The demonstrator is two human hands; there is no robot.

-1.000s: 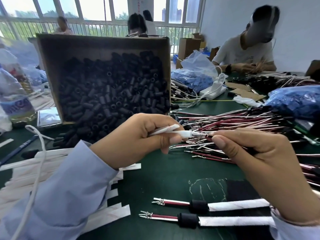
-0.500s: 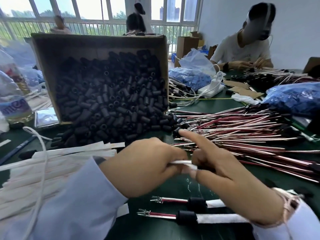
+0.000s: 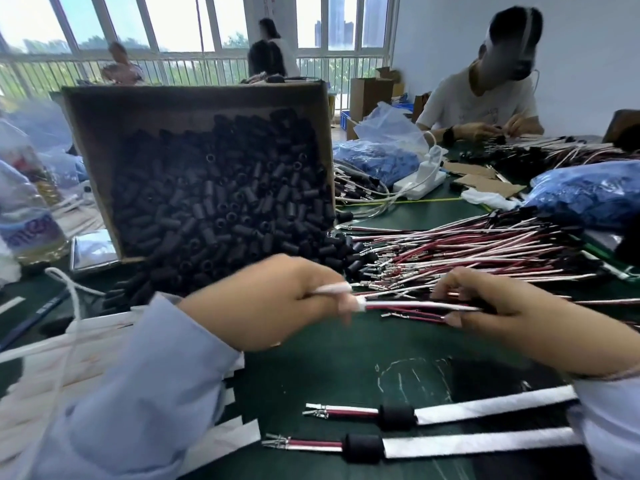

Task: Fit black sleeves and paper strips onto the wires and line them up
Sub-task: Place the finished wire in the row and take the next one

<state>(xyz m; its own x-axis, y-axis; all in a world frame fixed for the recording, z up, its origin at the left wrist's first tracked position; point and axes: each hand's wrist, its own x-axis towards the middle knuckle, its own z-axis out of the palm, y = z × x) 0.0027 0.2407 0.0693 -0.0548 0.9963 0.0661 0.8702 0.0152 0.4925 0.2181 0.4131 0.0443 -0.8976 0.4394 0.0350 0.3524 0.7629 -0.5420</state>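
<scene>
Left hand [image 3: 270, 303] on the paper strip [image 3: 332, 288], right hand [image 3: 502, 315] on the wire [image 3: 415, 305]

The left hand [image 3: 263, 303] hides most of the blurred paper strip [image 3: 332, 289]; both finished wires [image 3: 478, 443] vanish under the right sleeve [image 3: 609, 427].

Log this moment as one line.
left hand: pinches paper strip against red-white wire | right hand: grips same wire | finished: two sleeved wires side by side on table

Pale blue long sleeves [image 3: 131, 393] cover both forearms.
</scene>
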